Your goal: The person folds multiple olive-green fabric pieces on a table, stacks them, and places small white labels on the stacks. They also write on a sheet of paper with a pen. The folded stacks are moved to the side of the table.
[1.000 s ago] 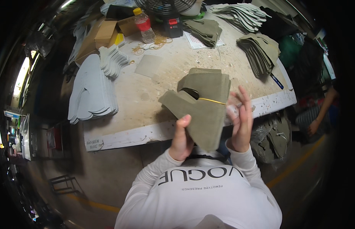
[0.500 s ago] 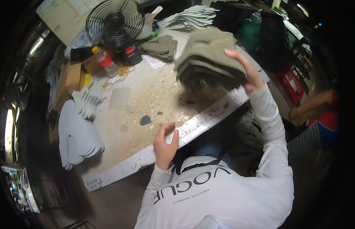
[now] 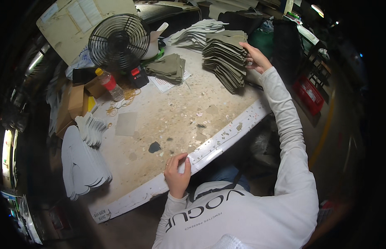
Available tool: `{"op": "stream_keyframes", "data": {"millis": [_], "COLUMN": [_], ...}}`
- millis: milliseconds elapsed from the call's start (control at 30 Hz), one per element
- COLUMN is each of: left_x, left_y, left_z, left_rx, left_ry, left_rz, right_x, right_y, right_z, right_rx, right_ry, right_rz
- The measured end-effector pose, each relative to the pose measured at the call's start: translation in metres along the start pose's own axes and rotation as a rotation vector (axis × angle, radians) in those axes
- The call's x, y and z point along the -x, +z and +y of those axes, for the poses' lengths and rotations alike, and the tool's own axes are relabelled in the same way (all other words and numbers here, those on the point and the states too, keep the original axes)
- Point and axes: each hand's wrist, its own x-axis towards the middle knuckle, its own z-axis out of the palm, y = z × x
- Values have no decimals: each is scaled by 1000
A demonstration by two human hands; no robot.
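Note:
At the far right of the table stands a thick stack of olive cloth pieces [image 3: 226, 58], its many layers fanned out toward me. My right hand [image 3: 257, 59] grips its right edge, index finger along the top corner and the other fingers curled at the side; the thumb is hard to make out. My left hand [image 3: 177, 173] rests on the table's near edge, holding nothing, its fingers bent and the thumb apart from them. A smaller pile of olive cloth pieces [image 3: 167, 68] lies left of the stack, partly over a printed sheet [image 3: 163, 84].
White cut pieces [image 3: 197, 33] are heaped behind the stack. On the left are a black fan [image 3: 119, 41], a bottle [image 3: 110, 85], a cardboard box [image 3: 76, 101], rubber bands [image 3: 127, 96] and grey-white cut pieces [image 3: 83, 166]. Dark scraps [image 3: 154, 147] dot the table [image 3: 139, 164].
My right hand has carried the olive stack away from me and set it at the table's far right, where its layers spread. My left hand stays by the near edge. The view has shifted slightly.

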Motion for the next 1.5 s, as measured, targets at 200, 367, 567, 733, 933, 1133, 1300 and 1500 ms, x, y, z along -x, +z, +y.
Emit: {"op": "stream_keyframes", "data": {"millis": [200,367,567,733,933,1133,1300,1500], "left_x": [-1,0,0,15,27,33,36,38], "left_y": [0,0,-7,-45,-95,-91,-90,-91], "left_z": [0,1,4,0,-23,-44,-50,-52], "left_rx": [-16,-52,-25,-108,-355,-495,-537,-509], "left_ry": [21,17,3,-88,-105,-42,-18,-69], "left_rz": [11,36,8,149,421,507,561,614], "right_x": [-25,-6,21,15,36,17,-78,-144], "right_y": [-10,-11,4,2,28,150,253,310], "right_z": [23,48,59,59,13,11,30,32], "right_rx": [-398,-519,-406,167,705,695,573,704], "right_ry": [-56,-226,-335,-385,-1078,-1278,-905,-611], "right_rz": [33,164,285,563,785,264,-5,-211]}}
